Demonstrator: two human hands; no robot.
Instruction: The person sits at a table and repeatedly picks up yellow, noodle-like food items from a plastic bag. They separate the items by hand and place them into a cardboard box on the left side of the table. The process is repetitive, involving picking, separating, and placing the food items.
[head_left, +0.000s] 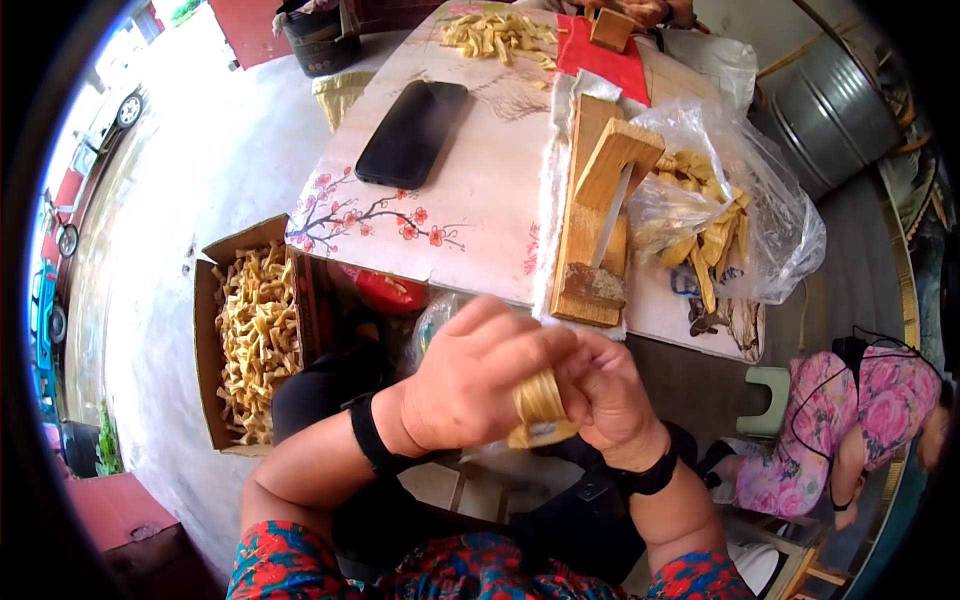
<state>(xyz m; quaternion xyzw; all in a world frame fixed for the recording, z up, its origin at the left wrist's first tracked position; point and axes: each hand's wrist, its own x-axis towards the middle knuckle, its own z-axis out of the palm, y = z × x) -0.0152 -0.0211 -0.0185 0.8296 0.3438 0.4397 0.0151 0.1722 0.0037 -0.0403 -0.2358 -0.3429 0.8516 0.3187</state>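
My left hand and my right hand are together just off the table's near edge. Between them is a yellow, flexible strip bent into a loop, its lower end hanging free. Both hands pinch it, though the fingertips are partly hidden and blurred. Beyond them, a wooden cutting stand with an upright block and a slanted metal blade rests on a white cloth. Right of the stand, a clear plastic bag lies open around more yellow strips.
A cardboard box of knotted yellow pieces stands left. The table bears a black smartphone, a pile of strips and a red cloth. Another person's hands work opposite; someone in floral clothing is right, near a green stool.
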